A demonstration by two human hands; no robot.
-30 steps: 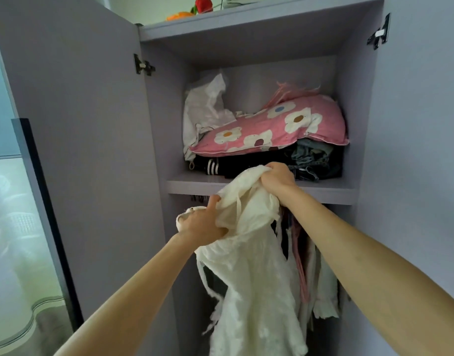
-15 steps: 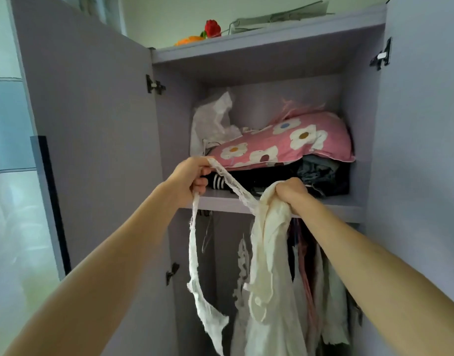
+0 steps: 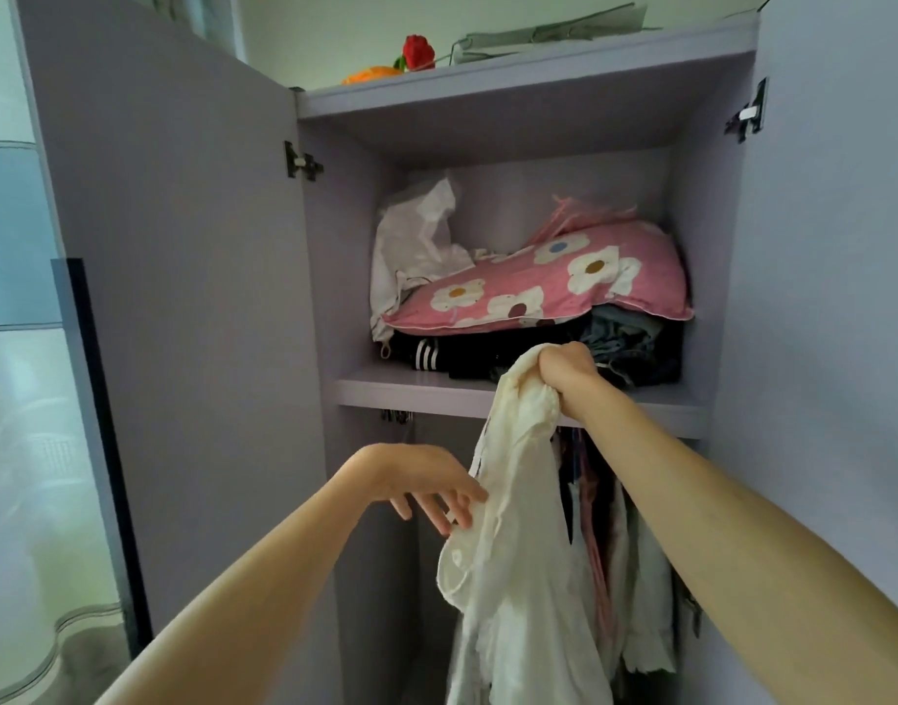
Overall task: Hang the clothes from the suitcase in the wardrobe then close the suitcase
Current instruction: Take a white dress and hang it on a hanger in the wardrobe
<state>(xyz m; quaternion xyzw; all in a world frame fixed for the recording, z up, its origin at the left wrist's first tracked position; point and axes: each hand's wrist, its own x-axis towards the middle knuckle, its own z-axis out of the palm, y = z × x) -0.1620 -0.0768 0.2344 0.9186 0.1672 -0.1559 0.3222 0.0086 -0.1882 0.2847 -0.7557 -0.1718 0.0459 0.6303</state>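
Right hand (image 3: 563,371) was fisted tight on the bunched top of the cream-white thin fabric garment (image 3: 518,552), level with the shelf edge of the lilac-grey laminate wardrobe (image 3: 513,399). Garment hung from the fist toward 6 o'clock, in front of the lower hanging bay. Left hand (image 3: 421,480) sat at 8 o'clock of the fist, fingers spread and mostly straight, tips touching the garment's left edge, not closed on it. Pale and pink hanging clothes (image 3: 635,577) were at 3 o'clock of the garment. On the shelf, 12 o'clock of the fist: pink flower-print pillow (image 3: 538,287) on top of dark folded clothes with white stripes (image 3: 436,353); crumpled white plastic bag (image 3: 416,246) at 9 o'clock of the pillow. Red flower (image 3: 417,52) on the wardrobe top, 11 o'clock. Left door (image 3: 182,297) stood open.
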